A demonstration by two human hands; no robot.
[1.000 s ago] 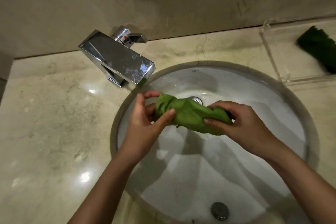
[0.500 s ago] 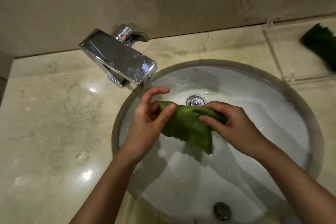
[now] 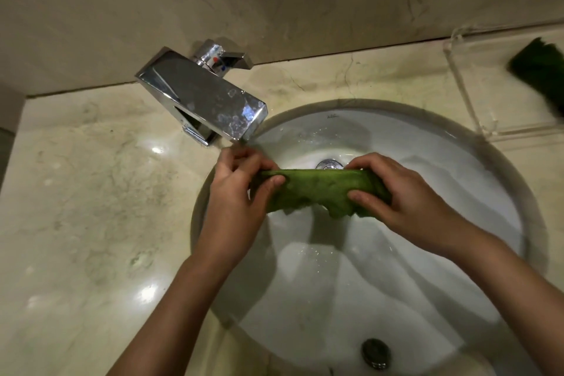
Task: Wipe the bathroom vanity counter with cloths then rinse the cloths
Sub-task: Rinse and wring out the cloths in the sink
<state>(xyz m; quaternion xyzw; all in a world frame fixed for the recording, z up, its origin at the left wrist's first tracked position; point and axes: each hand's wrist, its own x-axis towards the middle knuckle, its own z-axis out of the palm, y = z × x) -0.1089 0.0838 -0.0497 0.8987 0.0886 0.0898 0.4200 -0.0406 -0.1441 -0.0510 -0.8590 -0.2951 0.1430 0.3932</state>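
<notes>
Over sink (image 3: 457, 162); hands stretching cloth (image 3: 317, 189)

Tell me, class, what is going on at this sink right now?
A person holds a green cloth stretched between the left hand and right hand over the white basin. No water shows running from the chrome tap. A second, darker green cloth lies in a clear tray on the marble counter at far right.
</notes>
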